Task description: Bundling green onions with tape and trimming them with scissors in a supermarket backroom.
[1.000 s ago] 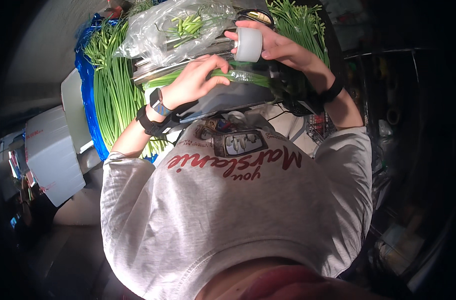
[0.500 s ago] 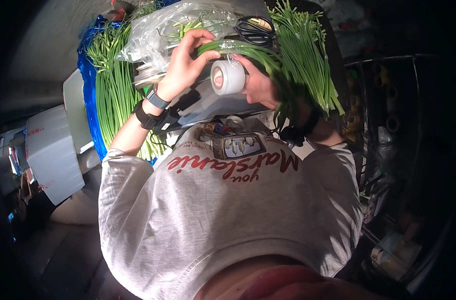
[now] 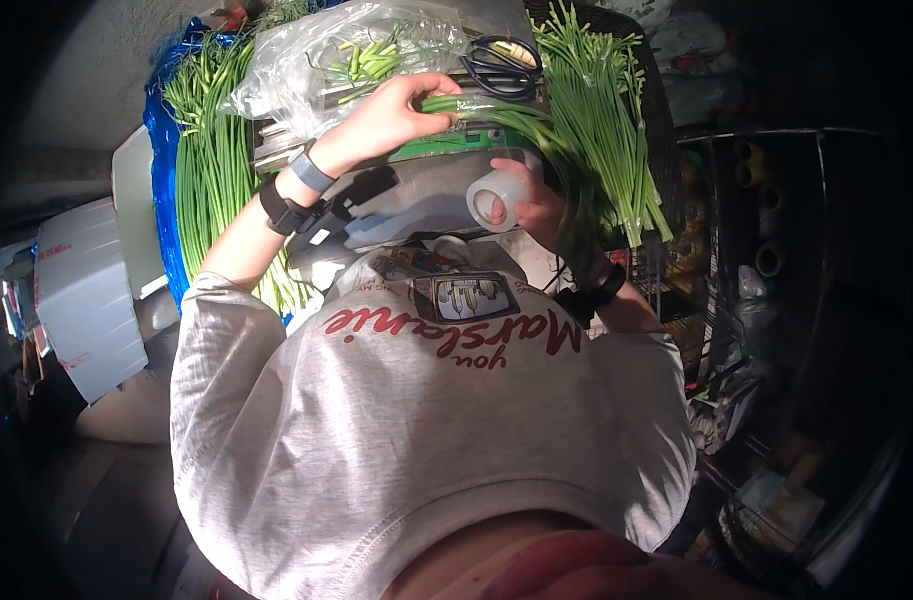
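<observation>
held stalks (image 3: pixel 543 130), far ends lost in shadow, right fingers (image 3: pixel 521 172) part-hidden

Head view: left fisheye of a side-by-side pair, worn on the person's head, facing steeply down, picture upright. Wearer's grey shirt (image 3: pixel 426 430) sits large in the lower middle; left hand (image 3: pixel 401 112) and right hand (image 3: pixel 540 208) show smaller, in the upper half. Very wide take, reaching white box (image 3: pixel 88 300) at left and metal rack (image 3: pixel 823 190) at right, toward a dark rim.
</observation>
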The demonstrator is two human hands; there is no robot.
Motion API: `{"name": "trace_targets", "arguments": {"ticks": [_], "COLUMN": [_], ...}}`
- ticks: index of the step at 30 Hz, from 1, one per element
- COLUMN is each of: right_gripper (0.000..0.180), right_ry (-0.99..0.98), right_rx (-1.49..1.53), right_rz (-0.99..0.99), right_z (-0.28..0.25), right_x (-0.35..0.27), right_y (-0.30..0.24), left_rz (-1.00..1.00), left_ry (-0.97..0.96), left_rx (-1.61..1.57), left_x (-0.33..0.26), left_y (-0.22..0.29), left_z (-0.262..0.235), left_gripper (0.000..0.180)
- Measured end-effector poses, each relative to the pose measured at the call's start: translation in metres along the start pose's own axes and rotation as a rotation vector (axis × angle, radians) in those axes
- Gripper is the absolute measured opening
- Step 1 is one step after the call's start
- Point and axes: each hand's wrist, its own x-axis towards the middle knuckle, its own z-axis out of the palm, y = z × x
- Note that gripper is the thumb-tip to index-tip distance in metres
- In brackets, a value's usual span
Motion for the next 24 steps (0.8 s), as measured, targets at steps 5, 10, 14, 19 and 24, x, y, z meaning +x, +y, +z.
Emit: {"name": "trace_targets", "arguments": {"ticks": [5, 10, 14, 19, 24], "right_gripper": [0.025, 0.023, 0.023, 0.024, 0.025], "right_ry": [0.052, 0.151, 0.177, 0.14, 0.28], "right_rx": [0.103, 0.05, 0.068, -0.065, -0.237], "right_rz": [0.214, 0.322, 0.292, 0.272, 0.153], "right_z": [0.02, 0.018, 0.012, -0.005, -0.029], "right_x": [0.006, 0.002, 0.002, 0.009, -0.015], "right_y": [-0.035, -0.049, -0.043, -0.042, -0.037], "left_rz": [-0.073, -0.119, -0.1, -0.156, -0.195], "left_ry": [-0.4, -0.494, -0.487, -0.569, -0.575], "left_rx": [-0.245, -0.038, -0.404, -0.299, -0.319], "left_x": [0.028, 0.046, 0.051, 0.058, 0.053], "left_y": [0.004, 0.009, 0.01, 0.01, 0.013], "left_z": [0.001, 0.021, 0.032, 0.032, 0.026], "left_gripper": [0.022, 0.023, 0.019, 0.007, 0.008]}}
